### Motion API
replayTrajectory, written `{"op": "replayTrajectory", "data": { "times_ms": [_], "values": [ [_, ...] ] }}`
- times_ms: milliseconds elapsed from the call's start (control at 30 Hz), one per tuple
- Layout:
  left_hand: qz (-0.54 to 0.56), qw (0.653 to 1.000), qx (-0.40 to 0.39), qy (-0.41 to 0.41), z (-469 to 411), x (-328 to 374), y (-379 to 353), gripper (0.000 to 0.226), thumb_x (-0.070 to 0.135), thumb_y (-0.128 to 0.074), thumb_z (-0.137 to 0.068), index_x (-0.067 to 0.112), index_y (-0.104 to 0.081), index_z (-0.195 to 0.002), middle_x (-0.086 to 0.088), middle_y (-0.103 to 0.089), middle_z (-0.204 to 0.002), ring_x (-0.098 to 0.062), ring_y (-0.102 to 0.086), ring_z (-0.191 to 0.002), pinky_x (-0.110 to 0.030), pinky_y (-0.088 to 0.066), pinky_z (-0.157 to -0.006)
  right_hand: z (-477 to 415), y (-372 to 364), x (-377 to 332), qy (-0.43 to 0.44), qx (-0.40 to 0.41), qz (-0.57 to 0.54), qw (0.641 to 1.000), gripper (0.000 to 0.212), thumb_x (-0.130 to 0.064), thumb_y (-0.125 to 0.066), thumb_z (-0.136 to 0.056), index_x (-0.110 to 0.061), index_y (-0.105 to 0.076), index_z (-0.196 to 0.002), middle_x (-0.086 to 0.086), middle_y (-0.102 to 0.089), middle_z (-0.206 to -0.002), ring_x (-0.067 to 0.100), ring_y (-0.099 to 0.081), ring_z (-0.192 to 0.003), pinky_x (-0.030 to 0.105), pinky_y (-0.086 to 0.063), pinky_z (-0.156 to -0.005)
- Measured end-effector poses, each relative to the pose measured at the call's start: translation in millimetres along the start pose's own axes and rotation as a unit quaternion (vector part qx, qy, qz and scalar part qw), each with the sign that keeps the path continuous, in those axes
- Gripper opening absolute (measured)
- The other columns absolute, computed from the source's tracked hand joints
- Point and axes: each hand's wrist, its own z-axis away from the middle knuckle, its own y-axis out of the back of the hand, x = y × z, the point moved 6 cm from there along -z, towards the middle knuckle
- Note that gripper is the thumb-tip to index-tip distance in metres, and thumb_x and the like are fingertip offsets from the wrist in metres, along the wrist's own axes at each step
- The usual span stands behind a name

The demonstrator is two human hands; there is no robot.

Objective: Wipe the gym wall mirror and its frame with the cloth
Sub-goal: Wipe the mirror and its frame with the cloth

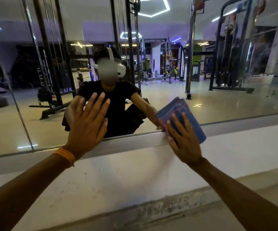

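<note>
The wall mirror (218, 100) fills the upper half of the head view, and its grey metal frame (135, 141) runs along the bottom edge. My left hand (88, 124) lies flat against the glass with its fingers straight and spread, an orange thread band on the wrist. My right hand (185, 140) presses a folded blue cloth (199, 134) with red stitching against the lower frame and glass, fingers straight over it. The cloth's reflection shows in the glass just above it.
Below the frame is a white wall strip (118, 174), then a rough concrete ledge (160, 209). A vertical seam between mirror panels (21, 114) runs at the left. The glass reflects gym machines, ceiling lights and a person in a black shirt.
</note>
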Motion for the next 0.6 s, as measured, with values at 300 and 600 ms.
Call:
{"op": "replayTrajectory", "data": {
  "times_ms": [300, 600],
  "values": [
    [-0.002, 1.000, 0.017, -0.008, -5.7, -17.2, 12.2, 0.063, 0.032, -0.041, -0.105, 0.008, -0.027, -0.162, -0.017, -0.016, -0.171, -0.036, -0.011, -0.159, -0.065, -0.014, -0.125, -28.1, 0.2, -8.5, 0.143, -0.058, 0.030, 0.988, 0.051, -0.037, -0.035, -0.110, -0.013, -0.050, -0.152, 0.016, -0.036, -0.164, 0.039, -0.025, -0.155, 0.059, -0.023, -0.124],
    [0.001, 0.999, 0.046, 0.019, -38.9, -42.7, 26.5, 0.065, 0.035, -0.037, -0.105, 0.010, -0.025, -0.163, -0.014, -0.014, -0.172, -0.032, -0.007, -0.160, -0.060, -0.007, -0.127, -100.8, -13.2, -70.1, -0.073, 0.028, 0.000, 0.997, 0.059, -0.040, -0.033, -0.110, -0.030, -0.011, -0.164, 0.008, -0.008, -0.173, 0.037, -0.002, -0.159, 0.056, -0.004, -0.128]
  ]
}}
